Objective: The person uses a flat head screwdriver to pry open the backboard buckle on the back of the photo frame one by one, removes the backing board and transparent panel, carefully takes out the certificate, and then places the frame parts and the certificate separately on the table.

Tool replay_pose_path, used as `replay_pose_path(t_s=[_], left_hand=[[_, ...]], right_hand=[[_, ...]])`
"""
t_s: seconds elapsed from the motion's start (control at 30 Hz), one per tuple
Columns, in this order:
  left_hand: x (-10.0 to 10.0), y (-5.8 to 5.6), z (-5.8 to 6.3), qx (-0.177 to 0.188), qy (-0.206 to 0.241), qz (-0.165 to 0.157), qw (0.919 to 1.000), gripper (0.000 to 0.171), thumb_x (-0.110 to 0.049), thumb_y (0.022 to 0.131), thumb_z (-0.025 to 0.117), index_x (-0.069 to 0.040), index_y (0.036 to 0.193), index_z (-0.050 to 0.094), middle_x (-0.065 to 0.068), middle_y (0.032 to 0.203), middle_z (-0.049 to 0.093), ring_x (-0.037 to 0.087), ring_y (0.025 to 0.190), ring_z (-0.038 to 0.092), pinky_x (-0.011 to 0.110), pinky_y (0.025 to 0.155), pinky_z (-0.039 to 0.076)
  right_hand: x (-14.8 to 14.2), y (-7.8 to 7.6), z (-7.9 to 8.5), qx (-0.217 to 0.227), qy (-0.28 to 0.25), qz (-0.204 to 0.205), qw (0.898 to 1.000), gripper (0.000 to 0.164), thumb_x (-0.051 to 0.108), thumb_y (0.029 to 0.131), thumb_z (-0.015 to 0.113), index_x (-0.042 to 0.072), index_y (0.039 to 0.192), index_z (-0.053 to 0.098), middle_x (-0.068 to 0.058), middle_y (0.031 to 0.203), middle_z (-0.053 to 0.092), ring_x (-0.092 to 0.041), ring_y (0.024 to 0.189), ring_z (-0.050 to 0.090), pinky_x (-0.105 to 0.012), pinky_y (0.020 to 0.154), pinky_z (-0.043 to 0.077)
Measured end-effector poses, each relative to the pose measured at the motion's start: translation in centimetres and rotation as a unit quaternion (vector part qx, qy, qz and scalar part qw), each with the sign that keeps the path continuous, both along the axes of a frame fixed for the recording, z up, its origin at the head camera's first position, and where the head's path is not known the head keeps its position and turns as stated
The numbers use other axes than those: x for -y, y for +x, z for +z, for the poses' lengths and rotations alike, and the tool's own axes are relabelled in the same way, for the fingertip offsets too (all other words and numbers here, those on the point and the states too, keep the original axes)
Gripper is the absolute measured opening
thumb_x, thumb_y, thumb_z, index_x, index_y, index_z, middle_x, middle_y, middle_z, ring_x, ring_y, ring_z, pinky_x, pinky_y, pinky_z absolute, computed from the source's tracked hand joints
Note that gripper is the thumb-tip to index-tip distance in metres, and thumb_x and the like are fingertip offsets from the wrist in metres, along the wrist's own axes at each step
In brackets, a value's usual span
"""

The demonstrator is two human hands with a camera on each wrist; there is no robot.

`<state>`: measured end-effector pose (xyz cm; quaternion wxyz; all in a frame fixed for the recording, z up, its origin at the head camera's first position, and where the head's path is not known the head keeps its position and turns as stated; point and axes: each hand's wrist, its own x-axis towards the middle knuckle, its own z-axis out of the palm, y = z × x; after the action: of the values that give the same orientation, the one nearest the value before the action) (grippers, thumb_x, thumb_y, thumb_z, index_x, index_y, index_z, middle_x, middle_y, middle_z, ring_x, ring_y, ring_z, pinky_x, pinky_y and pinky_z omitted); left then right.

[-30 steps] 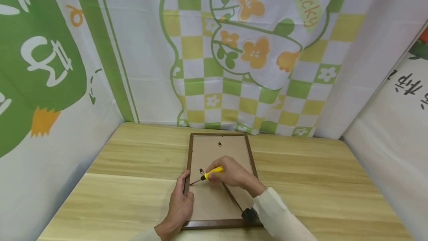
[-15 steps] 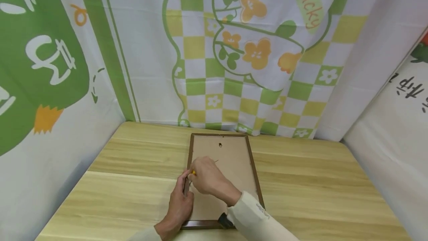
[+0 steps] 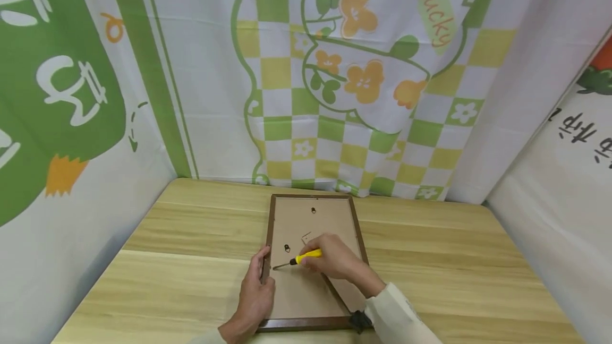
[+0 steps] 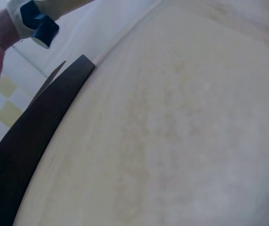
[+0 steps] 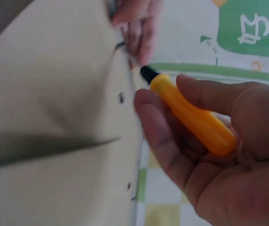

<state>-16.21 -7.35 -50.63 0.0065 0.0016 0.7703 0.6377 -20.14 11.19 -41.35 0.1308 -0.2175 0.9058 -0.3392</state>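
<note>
Screwdriver (image 3: 311, 255) is pinched in the right hand (image 3: 334, 259), tip right by the left edge of the picture frame (image 3: 306, 324), which lies back-up on the table (image 3: 191, 264). Left hand (image 3: 255, 293) has got that side gripped.

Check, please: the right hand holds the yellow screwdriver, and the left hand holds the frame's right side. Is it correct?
The side is wrong: the left hand holds the frame by its left side, as the head view shows. The right hand does hold the yellow screwdriver.
</note>
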Motion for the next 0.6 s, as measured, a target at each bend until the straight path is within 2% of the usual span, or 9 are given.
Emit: replay_pose_path(t_s=[0.13, 0.2, 0.43, 0.6], left_hand=[[0.0, 0.0, -0.1, 0.003, 0.006, -0.002, 1.0000, 0.066, 0.013, 0.082, 0.037, -0.012, 0.142, 0.025, 0.011, 0.156, 0.010, 0.032, 0.143, 0.009, 0.052, 0.115, 0.013], [0.0, 0.0, -0.2, 0.004, 0.007, -0.002, 1.0000, 0.066, 0.013, 0.082, 0.037, -0.012, 0.142, 0.025, 0.011, 0.156, 0.010, 0.032, 0.143, 0.009, 0.052, 0.115, 0.013], [0.0, -0.1, -0.4, 0.005, 0.003, 0.004, 1.0000, 0.066, 0.009, 0.082, 0.038, -0.014, 0.142, 0.025, 0.012, 0.155, 0.013, 0.031, 0.143, 0.012, 0.050, 0.116, 0.015], [0.2, -0.1, -0.3, 0.005, 0.007, 0.005, 0.9999, 0.065, 0.008, 0.082, 0.037, -0.013, 0.143, 0.024, 0.015, 0.155, 0.013, 0.033, 0.143, 0.013, 0.051, 0.115, 0.015]], right_hand=[[-1.1, 0.1, -0.9, -0.055, 0.024, 0.017, 0.998, 0.014, 0.015, 0.081, 0.068, 0.012, 0.093, 0.074, 0.001, 0.089, 0.073, 0.000, 0.067, 0.053, -0.015, 0.058, 0.046], [-1.6, 0.2, -1.3, -0.065, 0.026, 0.025, 0.997, 0.014, 0.015, 0.080, 0.069, 0.012, 0.093, 0.074, 0.002, 0.088, 0.073, 0.000, 0.067, 0.052, -0.015, 0.060, 0.046], [-3.7, 0.7, -2.0, -0.032, -0.012, 0.013, 0.999, 0.016, 0.021, 0.085, 0.065, 0.019, 0.098, 0.072, 0.007, 0.091, 0.072, 0.000, 0.077, 0.059, -0.018, 0.068, 0.050], [-5.7, 1.3, -2.2, 0.002, -0.071, -0.002, 0.997, 0.020, 0.024, 0.087, 0.062, 0.018, 0.104, 0.070, 0.001, 0.091, 0.072, -0.006, 0.077, 0.066, -0.020, 0.069, 0.054]])
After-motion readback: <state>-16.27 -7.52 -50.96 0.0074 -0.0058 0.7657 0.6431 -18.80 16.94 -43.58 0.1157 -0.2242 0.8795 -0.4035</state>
